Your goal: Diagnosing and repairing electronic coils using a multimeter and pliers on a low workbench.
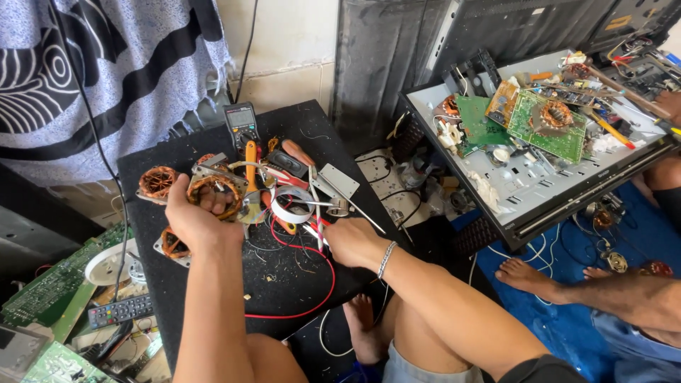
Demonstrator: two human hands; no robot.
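My left hand [195, 221] grips a round copper-wound motor stator [215, 188] over a black work board [284, 280]. My right hand [352, 240] rests on the board with its fingers closed around thin red and white wires [314, 228]. Between the hands lie a roll of white tape [291, 206], an orange-handled screwdriver [250, 163] and a metal bracket [338, 181]. Two more copper stators sit at the left, one [157, 181] near the board's edge and one [173, 245] under my left wrist. A red wire [323, 280] loops across the board.
A multimeter [241, 124] stands at the board's far edge. Green circuit boards [46, 284] and a remote control [120, 311] lie at the lower left. An upturned panel [539, 188] at the right carries green boards and tools. Another person's foot [528, 278] rests on a blue mat [567, 333].
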